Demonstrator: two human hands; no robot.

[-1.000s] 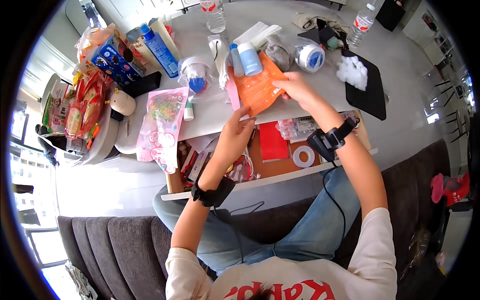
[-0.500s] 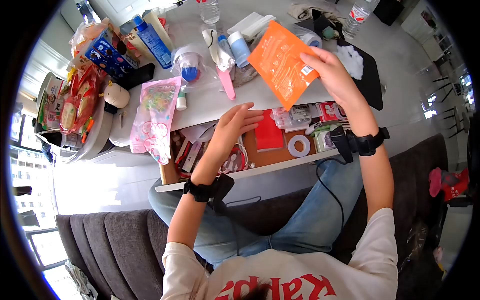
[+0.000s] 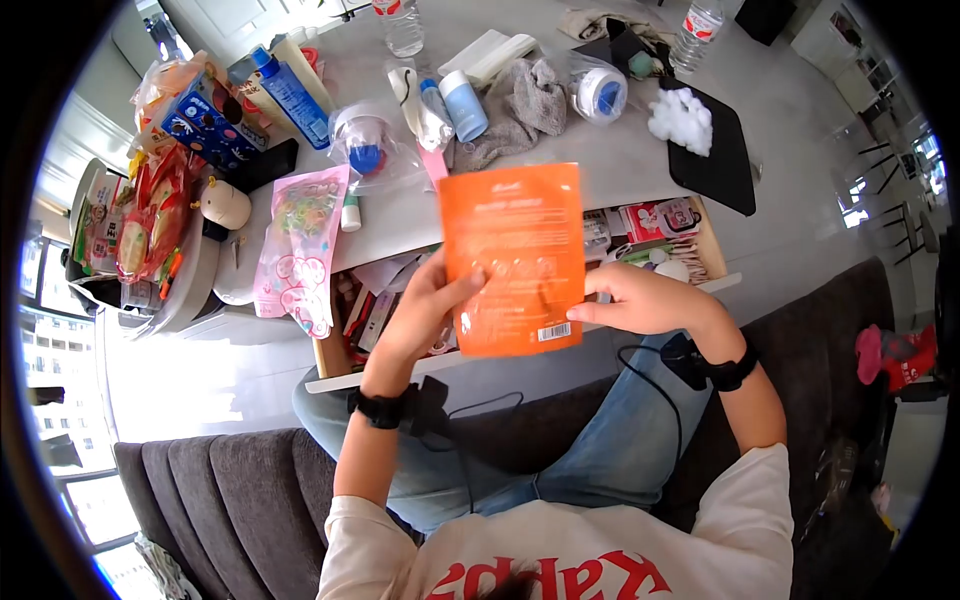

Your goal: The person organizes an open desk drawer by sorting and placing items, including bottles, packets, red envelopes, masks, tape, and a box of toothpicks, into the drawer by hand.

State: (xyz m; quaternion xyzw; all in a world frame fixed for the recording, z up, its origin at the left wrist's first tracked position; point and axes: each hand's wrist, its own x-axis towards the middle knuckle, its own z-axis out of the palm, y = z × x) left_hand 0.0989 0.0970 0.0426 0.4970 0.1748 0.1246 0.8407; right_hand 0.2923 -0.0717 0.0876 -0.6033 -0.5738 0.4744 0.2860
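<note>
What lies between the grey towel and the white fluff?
A round white and blue item in clear plastic, seen in the head view between towel and fluff.

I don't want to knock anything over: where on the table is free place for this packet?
The widest bare patch seems to lie between the grey towel and the black mat, just beyond the open drawer. A smaller one shows behind the white packs. The left end is crowded with the blue box, blue bottle and pink bag.
</note>
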